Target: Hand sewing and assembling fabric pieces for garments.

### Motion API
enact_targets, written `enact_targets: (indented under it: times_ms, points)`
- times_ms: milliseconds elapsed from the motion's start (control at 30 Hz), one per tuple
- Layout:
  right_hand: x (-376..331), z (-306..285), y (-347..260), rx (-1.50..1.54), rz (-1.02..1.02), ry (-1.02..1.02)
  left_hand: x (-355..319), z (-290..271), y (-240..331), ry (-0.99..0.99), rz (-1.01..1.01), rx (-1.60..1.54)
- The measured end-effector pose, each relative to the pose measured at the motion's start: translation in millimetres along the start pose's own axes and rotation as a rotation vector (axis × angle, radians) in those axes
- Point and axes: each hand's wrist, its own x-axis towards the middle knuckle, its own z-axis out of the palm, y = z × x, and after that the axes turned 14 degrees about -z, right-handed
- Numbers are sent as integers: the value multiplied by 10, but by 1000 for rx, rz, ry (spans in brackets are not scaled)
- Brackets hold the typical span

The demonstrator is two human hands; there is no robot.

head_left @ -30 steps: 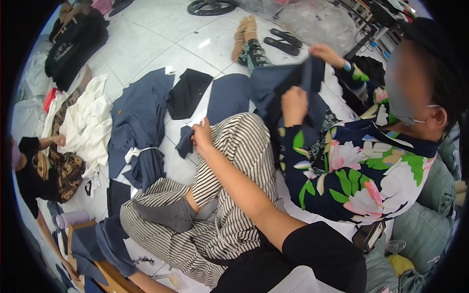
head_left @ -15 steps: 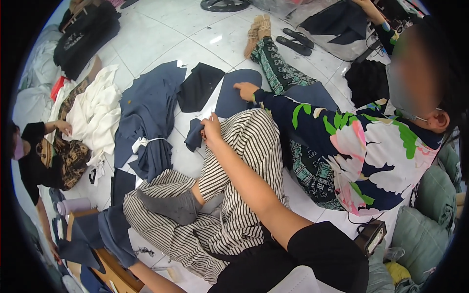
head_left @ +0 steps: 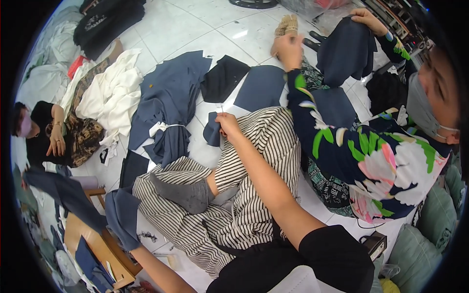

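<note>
My right hand point(head_left: 228, 126), beyond my raised knee, is closed on a small navy cloth piece point(head_left: 211, 131). A thin pointed thing, too small to name, sticks up from its fingertips. At lower left my left forearm point(head_left: 159, 268) reaches toward a folded navy cloth point(head_left: 123, 215). That cloth covers my left hand, so its fingers are hidden. Beside it, a long navy cloth piece point(head_left: 66, 195) slants over a wooden box-like stand point(head_left: 93, 239). A navy panel point(head_left: 261, 87) and a black cloth piece point(head_left: 225, 78) lie on the floor beyond my right hand.
A tied navy cloth bundle point(head_left: 168, 107) and white cloth point(head_left: 115, 90) lie ahead. A co-worker in a floral top point(head_left: 376, 166) sits close at right, holding up navy cloth point(head_left: 344, 53). Another person in black point(head_left: 41, 127) sits at far left. Green sacks point(head_left: 415, 249) stand at lower right.
The right co-worker's near hand has left the floor panel, and the other lifts navy cloth higher. At left, the long navy piece has risen. My right hand keeps its cloth; the view has shifted.
</note>
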Motion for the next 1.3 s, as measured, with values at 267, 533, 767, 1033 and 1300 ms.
enact_targets:
  times_ms: [267,533,767,1033,1300]
  points:
    - [568,422,-84,-1188,-431,-50,-53,-122,416,-9,-71,46]
    - [1135,277,224,-1749,-535,-34,-226,-270,319,-21,-164,63]
    - [1643,173,-358,-1446,-646,189,-101,-258,301,-102,-198,38]
    - [1311,-225,-438,-1030,106,233,105,-206,428,-124,-354,94]
    - [1263,-332,-568,-1038,-176,213,178,-229,450,-132,-68,201]
